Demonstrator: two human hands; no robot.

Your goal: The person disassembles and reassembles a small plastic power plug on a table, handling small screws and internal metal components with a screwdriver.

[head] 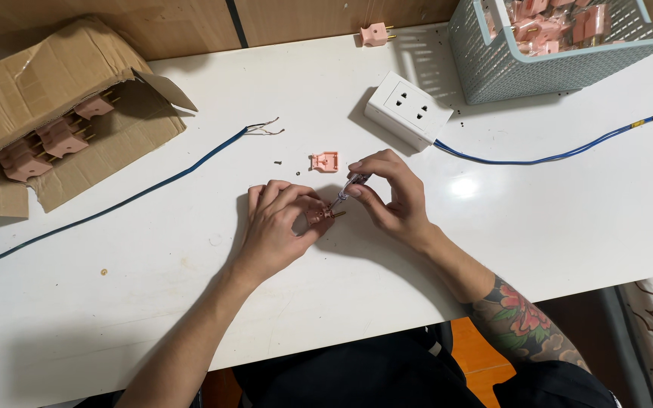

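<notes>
- Hands meet at the middle of the white surface (190, 302), seen from above.
- The left hand (275, 227) rests on the surface, its fingers (296, 198) curled closed around a small pink plug (320, 215), whose brass prongs stick out to the right.
- The right hand (393, 198) pinches a slim clear-handled screwdriver (351, 187) between thumb and fingertips, the fingers closed on it; its tip touches the plug.
- A loose pink plug cover (325, 161) lies just beyond the hands, with a tiny dark screw (278, 162) near it.
- A white socket block (408, 109) sits further back, a blue cable (568, 153) running from it off to the right.
- A second, dark blue cable (153, 189) crosses the left side, its bare wire ends near the cover.
- An open cardboard box (47, 68) at far left holds more pink plugs.
- A pale blue mesh basket (515, 68) at top right holds pink parts too.
- One more pink plug (374, 34) lies at the far edge.
</notes>
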